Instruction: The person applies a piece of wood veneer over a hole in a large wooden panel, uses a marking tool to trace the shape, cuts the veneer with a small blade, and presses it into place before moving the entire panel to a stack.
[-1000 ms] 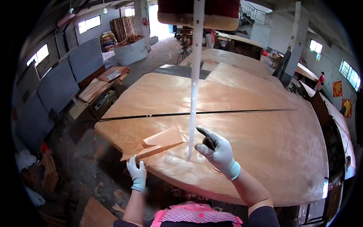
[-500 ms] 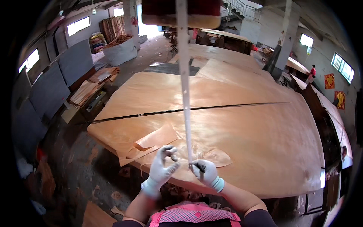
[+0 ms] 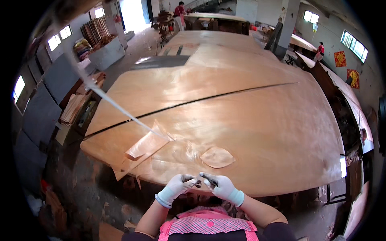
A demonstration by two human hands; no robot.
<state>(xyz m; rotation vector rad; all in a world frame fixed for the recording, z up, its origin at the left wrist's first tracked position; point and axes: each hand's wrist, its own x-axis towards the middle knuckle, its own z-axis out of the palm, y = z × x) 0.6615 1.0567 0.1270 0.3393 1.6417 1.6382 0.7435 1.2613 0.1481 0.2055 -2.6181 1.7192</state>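
The broad tan table [image 3: 265, 132] stretched far back. At its near edge, left hand [image 3: 177, 188] and right hand [image 3: 223, 188] curled close together; whether they held anything, I couldn't tell. A leaf-shaped piece [image 3: 218, 157] lay just beyond, a folded sheet [image 3: 146, 143] leftward; such thin stuff likely wanted gentle handling.

White-gloved left hand [image 3: 173, 188] and right hand [image 3: 226, 188]: 2 | broad tan wooden desk [image 3: 261, 132] before them: 1 | leaf-shaped thin tan piece [image 3: 217, 157]: 1 | folded thin tan sheet bundle [image 3: 147, 145]: 1 | long thin black strip [image 3: 181, 105]: 1 | long pale slanting strip [image 3: 116, 107]: 1 | red-and-gold wall posters [image 3: 340, 59]: 2 | distant people in red tops [image 3: 179, 13]: 2 | pink checked apron [image 3: 209, 228]: 1
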